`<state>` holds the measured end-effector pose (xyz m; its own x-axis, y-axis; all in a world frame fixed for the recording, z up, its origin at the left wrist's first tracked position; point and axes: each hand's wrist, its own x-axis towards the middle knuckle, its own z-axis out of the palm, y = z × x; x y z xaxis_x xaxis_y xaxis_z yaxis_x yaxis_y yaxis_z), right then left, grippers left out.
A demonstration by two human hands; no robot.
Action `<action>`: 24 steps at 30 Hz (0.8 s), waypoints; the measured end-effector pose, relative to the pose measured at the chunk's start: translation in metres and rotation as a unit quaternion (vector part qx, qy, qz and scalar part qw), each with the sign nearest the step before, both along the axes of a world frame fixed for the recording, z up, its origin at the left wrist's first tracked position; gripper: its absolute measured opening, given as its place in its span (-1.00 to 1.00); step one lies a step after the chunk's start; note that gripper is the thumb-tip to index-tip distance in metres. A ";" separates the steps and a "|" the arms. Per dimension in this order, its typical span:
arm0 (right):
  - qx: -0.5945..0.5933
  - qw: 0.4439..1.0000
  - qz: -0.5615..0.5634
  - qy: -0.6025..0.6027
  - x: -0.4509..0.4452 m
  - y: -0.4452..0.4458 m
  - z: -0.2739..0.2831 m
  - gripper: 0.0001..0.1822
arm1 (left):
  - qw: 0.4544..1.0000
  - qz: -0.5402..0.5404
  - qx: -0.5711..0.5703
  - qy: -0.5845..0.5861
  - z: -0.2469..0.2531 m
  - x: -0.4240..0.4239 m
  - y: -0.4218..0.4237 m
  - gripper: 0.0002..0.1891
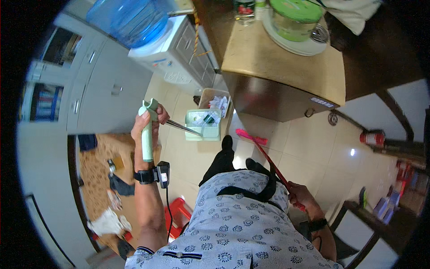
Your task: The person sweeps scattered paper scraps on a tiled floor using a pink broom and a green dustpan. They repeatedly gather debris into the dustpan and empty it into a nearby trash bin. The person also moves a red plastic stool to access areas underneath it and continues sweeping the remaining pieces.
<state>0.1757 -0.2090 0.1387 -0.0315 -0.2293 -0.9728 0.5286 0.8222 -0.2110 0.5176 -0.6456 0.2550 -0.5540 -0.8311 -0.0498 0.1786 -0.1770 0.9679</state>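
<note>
My left hand (145, 126) grips the pale green upper handle of a long-handled dustpan, whose metal pole slants down to the pan (211, 134). The toothed pan holds a clear plastic item with a dark green part (209, 119). Just beyond it, and partly overlapped by it, is a trash bin (205, 97) with crumpled white paper (220, 102) inside. My right hand (300, 196) holds the red handle of a broom (273, 164) low by my right hip. The broom's pink head (252, 137) rests near the tiled floor ahead of my feet.
A white water dispenser (174, 50) with a blue bottle (134, 23) stands ahead on the left. A brown cabinet (268, 97) carries a green-lidded container (295, 20). Grey cupboards (111, 87) line the left; a red plastic stool (178, 215) sits beside me. A fire extinguisher (372, 138) is at right.
</note>
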 end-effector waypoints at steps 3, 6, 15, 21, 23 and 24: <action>-0.012 0.995 0.072 0.064 0.051 -0.030 0.046 -0.69 | 0.999 -0.027 0.032 0.018 0.006 -0.039 -0.057 -0.53; -0.038 0.997 0.033 0.064 0.078 -0.027 0.041 -0.66 | 0.998 -0.027 0.054 0.017 -0.004 -0.078 -0.101 -0.61; -0.036 0.981 -0.114 0.150 0.161 -0.050 0.058 -0.59 | 0.993 -0.069 0.099 0.010 -0.046 -0.154 -0.193 -0.68; -0.061 0.969 -0.152 0.185 0.184 -0.039 0.028 -0.60 | 0.999 -0.027 0.043 -0.002 -0.058 -0.196 -0.202 -0.66; -0.008 0.978 -0.134 0.160 0.175 -0.044 0.035 -0.57 | 0.997 0.016 0.064 -0.035 -0.075 -0.204 -0.209 -0.63; 0.019 0.981 -0.127 0.149 0.169 -0.051 0.041 -0.55 | 0.996 0.034 0.083 -0.030 -0.077 -0.211 -0.207 -0.63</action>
